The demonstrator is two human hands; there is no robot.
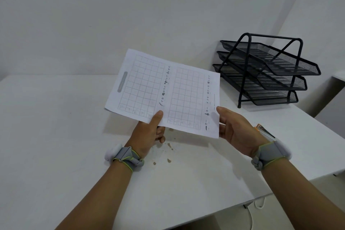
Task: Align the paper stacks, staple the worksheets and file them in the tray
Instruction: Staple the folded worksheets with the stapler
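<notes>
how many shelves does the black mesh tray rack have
3, stacked on the table right of the held worksheet: top shelf, middle shelf, bottom shelf. All three look empty, though their back parts are partly hidden.

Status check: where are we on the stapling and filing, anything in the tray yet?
Nothing visibly filed: the black mesh tray shows no paper on its tiers. In hand: the left hand and right hand hold the worksheets above the table. No staple is discernible. The stapler lies behind the right wrist. Filing remains.
</notes>
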